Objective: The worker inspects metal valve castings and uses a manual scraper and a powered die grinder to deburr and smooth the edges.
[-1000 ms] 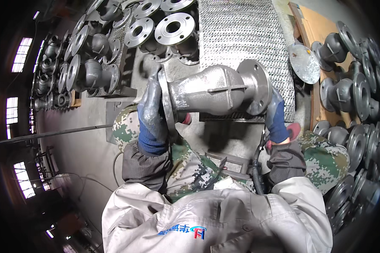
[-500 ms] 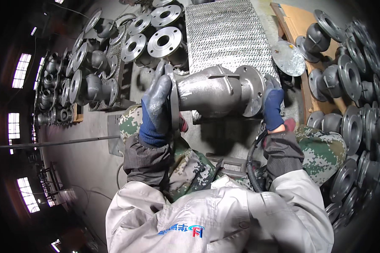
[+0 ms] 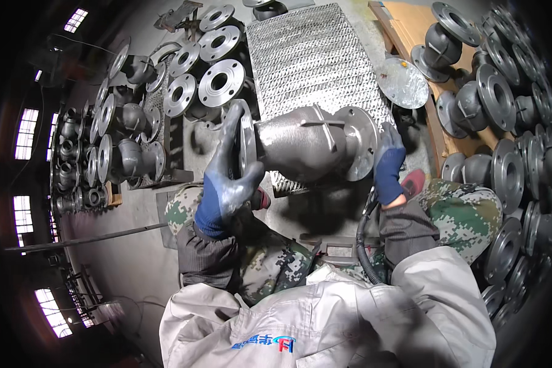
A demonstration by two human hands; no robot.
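Note:
A grey cast-metal flanged valve body [image 3: 300, 144] lies crosswise in front of me, at the near end of a metal-topped bench [image 3: 313, 58]. A raised cross-shaped rib shows on its upper side. My left hand [image 3: 230, 168], in a blue and grey coated glove, grips the left flange [image 3: 246, 138], its thumb around the near edge and its fingers along the outer face. Against the outer face of the right flange [image 3: 363, 144] rests my gloved right hand [image 3: 389, 162], fingers pointing away from me; its palm side is hidden.
Several flanged castings [image 3: 222, 83] stand left of the bench, with more [image 3: 132, 116] farther left. Others crowd a wooden board [image 3: 405, 21] on the right. A round metal plate [image 3: 403, 83] sits beside the bench. A black hose [image 3: 363, 239] runs near my right wrist.
The valve body has turned slightly, bringing more of the left flange's inner side into view. My left thumb has come out around its near edge. The whole view has shifted a little.

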